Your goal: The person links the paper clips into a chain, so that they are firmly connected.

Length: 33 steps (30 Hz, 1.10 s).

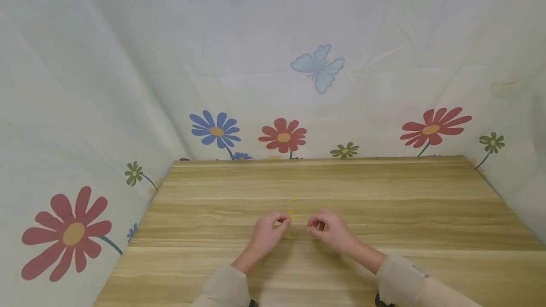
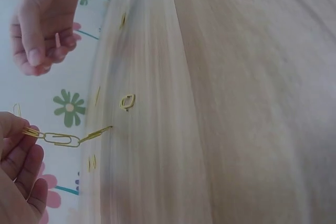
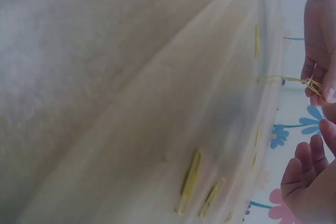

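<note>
My left hand (image 1: 270,231) pinches one end of a short chain of yellow paper clips (image 2: 62,139) between thumb and fingers. Linked end to end, the clips hang out past the fingertips toward the tabletop, and a wire loop sticks up above the thumb. Across a small gap is my right hand (image 1: 333,232), its fingers loosely curled, with nothing visible between them. In the right wrist view the chain (image 3: 312,84) shows at the left fingertips, beyond the right hand. Loose yellow paper clips (image 3: 190,182) lie on the table around both hands.
The wood-grain table (image 1: 204,203) runs back to a pale curtain (image 1: 256,27) printed with flowers and a butterfly. Single clips lie near its middle, one a little farther back (image 1: 294,199) and another beyond the right hand (image 1: 325,204).
</note>
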{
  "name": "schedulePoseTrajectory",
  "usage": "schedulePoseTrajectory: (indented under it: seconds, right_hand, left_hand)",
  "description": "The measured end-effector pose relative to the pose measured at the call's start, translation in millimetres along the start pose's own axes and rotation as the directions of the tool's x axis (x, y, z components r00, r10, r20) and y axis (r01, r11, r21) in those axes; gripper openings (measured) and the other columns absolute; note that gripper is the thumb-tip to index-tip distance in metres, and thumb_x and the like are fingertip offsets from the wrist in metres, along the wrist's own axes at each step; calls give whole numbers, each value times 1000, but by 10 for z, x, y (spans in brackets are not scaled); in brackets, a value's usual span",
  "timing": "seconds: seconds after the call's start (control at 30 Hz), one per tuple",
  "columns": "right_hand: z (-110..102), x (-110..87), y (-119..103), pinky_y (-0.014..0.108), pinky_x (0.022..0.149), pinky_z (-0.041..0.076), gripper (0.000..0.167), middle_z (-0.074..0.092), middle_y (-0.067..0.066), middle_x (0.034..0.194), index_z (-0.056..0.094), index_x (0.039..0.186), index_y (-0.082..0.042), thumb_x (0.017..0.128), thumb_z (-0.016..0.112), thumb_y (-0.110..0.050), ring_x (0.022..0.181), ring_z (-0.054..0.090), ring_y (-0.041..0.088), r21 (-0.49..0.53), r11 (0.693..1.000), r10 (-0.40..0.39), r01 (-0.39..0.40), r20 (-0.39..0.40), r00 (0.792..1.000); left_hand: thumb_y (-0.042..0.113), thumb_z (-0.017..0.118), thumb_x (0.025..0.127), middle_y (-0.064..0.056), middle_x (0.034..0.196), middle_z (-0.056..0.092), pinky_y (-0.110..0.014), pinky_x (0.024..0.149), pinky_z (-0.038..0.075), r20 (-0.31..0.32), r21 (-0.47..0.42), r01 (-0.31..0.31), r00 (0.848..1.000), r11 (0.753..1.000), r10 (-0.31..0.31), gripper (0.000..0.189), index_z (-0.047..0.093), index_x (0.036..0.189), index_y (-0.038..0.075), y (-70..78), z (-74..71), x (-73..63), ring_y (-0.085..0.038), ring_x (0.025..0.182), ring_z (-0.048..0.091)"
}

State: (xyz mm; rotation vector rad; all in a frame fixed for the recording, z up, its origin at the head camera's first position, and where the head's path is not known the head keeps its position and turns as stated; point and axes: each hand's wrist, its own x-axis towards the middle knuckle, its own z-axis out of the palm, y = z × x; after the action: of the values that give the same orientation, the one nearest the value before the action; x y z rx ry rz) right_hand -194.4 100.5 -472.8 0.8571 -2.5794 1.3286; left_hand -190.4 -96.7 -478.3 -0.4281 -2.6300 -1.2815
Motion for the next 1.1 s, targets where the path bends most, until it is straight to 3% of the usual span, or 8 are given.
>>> schedulePoseTrajectory:
  seconds: [0.27,0.5,0.7,1.1]
  right_hand:
    - [199,-80,-37,15,53,37,6,54,-4,76,63,77,-12,75,68,-15,60,41,0,-142,990,40,-25,107,993]
    - [336,-136,-76,17,57,39,12,55,-7,75,64,77,-15,73,68,-25,65,48,4,-325,944,-7,57,154,988]
    - [427,-181,-98,13,54,36,16,49,-9,77,65,77,-16,75,66,-31,64,42,-1,-342,939,20,49,195,981]
    - [529,-166,-157,14,51,33,25,49,-8,75,65,75,-14,72,67,-38,61,38,0,-418,905,10,73,192,981]
  left_hand:
    - [16,59,83,-1,84,67,-31,76,49,-19,20,-13,1000,1000,14,13,67,89,7,-75,-54,-14,-13,82,61]
    - [16,59,83,0,83,67,-30,75,48,-21,38,-14,1000,999,14,11,67,88,9,-94,-60,-32,-13,81,61]
    - [17,59,84,1,84,66,-30,76,48,-14,38,-9,1000,999,9,12,67,89,10,-103,-63,-43,-13,82,61]
    - [19,57,85,-1,85,67,-35,77,49,-1,26,13,1000,1000,-13,16,67,92,9,-85,-80,-59,-15,85,61]
